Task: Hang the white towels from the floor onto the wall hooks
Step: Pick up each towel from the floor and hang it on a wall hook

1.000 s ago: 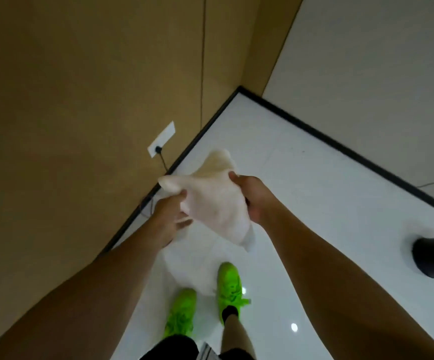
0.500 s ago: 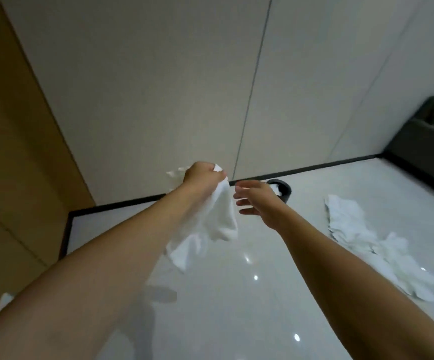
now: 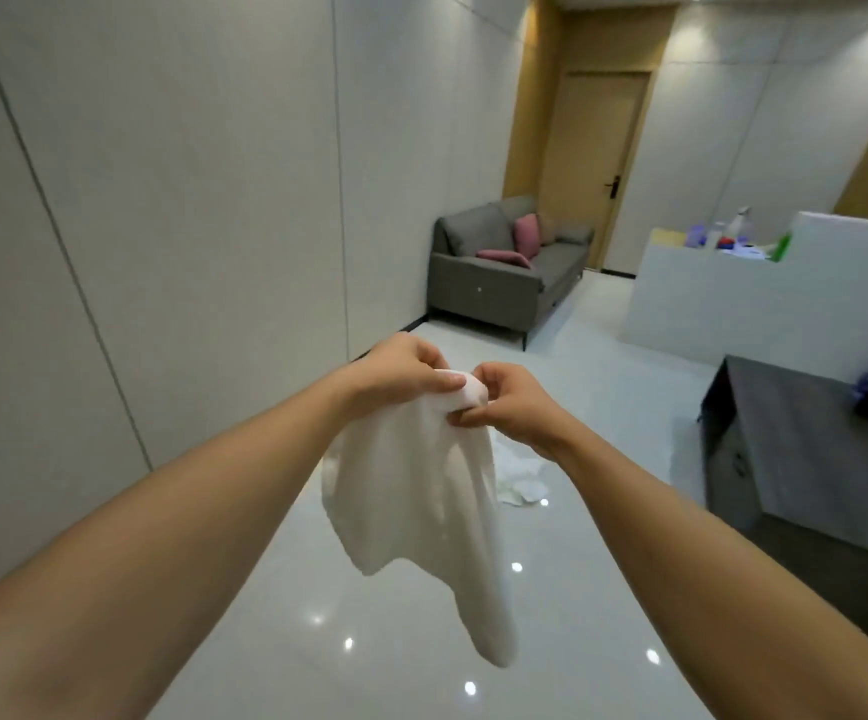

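Note:
A white towel [image 3: 421,506] hangs in front of me, held at its top edge by both hands. My left hand [image 3: 400,371] grips the bunched top from the left. My right hand [image 3: 509,407] pinches the same bunched edge from the right, fingers curled round the cloth. More white towels [image 3: 517,472] lie crumpled on the glossy floor beyond, partly hidden behind the held towel. No wall hook shows in this view.
A pale panelled wall [image 3: 187,200] runs along my left. A grey sofa [image 3: 504,272] with pink cushions stands at the far end beside a wooden door [image 3: 598,163]. A white counter [image 3: 764,298] and a dark cabinet [image 3: 806,449] stand on the right.
My view has swung from the floor corner up and round to the room. My right hand, which had let go half a second ago, now pinches the towel's top again beside my left.

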